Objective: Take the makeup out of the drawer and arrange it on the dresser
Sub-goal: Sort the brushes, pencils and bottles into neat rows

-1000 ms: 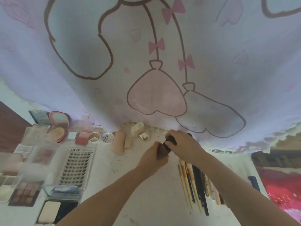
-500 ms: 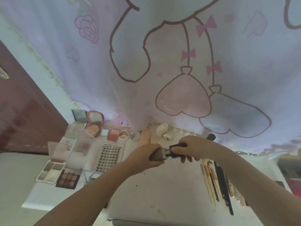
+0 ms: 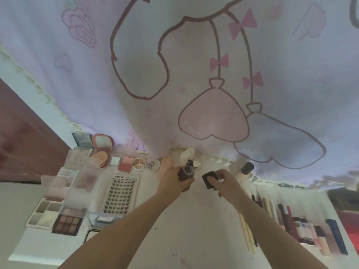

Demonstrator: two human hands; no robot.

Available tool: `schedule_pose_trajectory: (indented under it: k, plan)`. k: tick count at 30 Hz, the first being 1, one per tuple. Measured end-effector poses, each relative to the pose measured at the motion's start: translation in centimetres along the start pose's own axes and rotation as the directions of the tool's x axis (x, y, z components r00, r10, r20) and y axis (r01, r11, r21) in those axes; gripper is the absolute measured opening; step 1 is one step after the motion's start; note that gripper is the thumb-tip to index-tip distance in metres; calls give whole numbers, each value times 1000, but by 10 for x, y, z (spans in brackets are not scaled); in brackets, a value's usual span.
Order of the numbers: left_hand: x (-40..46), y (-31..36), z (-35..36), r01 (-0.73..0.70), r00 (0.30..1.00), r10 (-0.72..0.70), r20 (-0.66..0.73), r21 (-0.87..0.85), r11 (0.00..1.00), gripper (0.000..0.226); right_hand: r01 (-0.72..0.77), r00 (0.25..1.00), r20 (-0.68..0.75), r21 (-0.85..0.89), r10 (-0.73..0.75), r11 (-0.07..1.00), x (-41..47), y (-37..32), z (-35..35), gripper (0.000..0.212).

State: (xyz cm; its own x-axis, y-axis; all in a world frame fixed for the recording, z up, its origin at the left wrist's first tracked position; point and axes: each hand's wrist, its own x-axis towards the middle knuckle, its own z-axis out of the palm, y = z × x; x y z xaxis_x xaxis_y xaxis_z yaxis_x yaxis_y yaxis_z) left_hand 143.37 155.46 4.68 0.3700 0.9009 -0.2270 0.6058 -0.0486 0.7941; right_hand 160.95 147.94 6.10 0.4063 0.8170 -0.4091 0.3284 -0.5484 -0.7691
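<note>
A pale curtain (image 3: 194,55) printed with pink bows and heart balloons hangs behind the tabletop. A reddish-brown wooden door (image 3: 25,140) stands at left.

lash tray (image 3: 121,193) sitting on dresser (image 3: 194,230) | palettes (image 3: 67,222) lying left of lash tray | pencils (image 3: 247,232) lying right | compacts (image 3: 101,152) standing behind

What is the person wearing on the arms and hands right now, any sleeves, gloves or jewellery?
Nothing shows: both forearms are bare up to the frame edge, with no sleeves in view. The left hand and right hand wear no gloves, and no watch, bracelet or ring can be made out.
</note>
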Motion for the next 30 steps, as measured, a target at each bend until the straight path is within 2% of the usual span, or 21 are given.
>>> schedule_pose_trajectory:
  k: [2, 7, 9, 11, 12, 16, 20, 23, 25, 27, 30]
  plan:
    - [9, 0, 10, 25, 999, -25, -42, 0, 1000, 28, 2, 1000, 5, 20, -2, 1000, 12, 6, 11, 20]
    - [26, 4, 22, 53, 997, -53, -55, -13, 999, 28, 154, 988, 28, -198, -151, 968, 43, 7, 28, 30]
    - [30, 3, 23, 38, 995, -23, -98, 151, 988, 30, 150, 988, 11, -226, -151, 962, 50, 7, 32, 31]
    - [34, -1, 24, 30, 984, 38, -171, 378, 925, 33, 102, 994, -9, -252, -108, 962, 53, 9, 36, 28]
    - [35, -3, 24, 27, 980, 61, -189, 432, 902, 35, 89, 996, -7, -259, -94, 962, 54, 10, 38, 26]
    - [39, -9, 25, 8, 983, 70, -167, 425, 905, 41, 119, 993, 22, -253, -117, 960, 54, 13, 46, 25]
    - [37, -9, 19, 19, 989, 42, -145, 395, 919, 49, 133, 990, 73, -266, -118, 955, 47, 5, 41, 40]
    - [19, -9, 15, 4, 978, 69, -194, 356, 934, 50, 204, 979, 77, -315, -190, 927, 34, -1, 18, 40]
    - [-2, -9, 16, -53, 951, 139, -275, 299, 953, 37, 273, 959, 25, -344, -282, 898, 25, -5, -8, 26]
    - [-25, -4, 26, -157, 929, 231, -288, 258, 953, 22, 302, 935, -56, -395, -351, 868, 17, -10, -38, 16]
    - [-40, 18, 55, -387, 906, 413, -95, 214, 897, 15, 235, 893, -181, -592, -411, 771, 12, -16, -79, 16]
